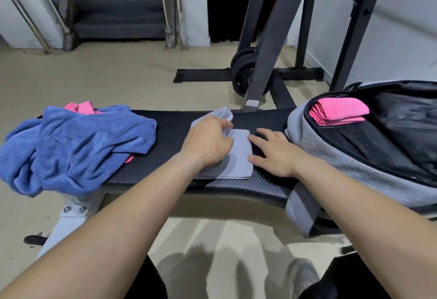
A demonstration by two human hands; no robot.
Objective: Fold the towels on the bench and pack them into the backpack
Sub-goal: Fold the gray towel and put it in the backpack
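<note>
Left hand lies on the grey towel mid-counter, fingers curled, pinching its folded-over layer. Right hand rests flat, fingers spread, touching the towel's right edge. Left, a crumpled blue towel covers a pink towel. Right, the open backpack holds a folded pink towel. Beyond stand weight plates

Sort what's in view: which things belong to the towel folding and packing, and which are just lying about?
Job: grey towel, gripped by the left hand, right hand at its edge; blue towel; loose pink towel; folded pink towel inside the backpack; bench.
Lying about: weight plates; rack frame; stairs.
</note>
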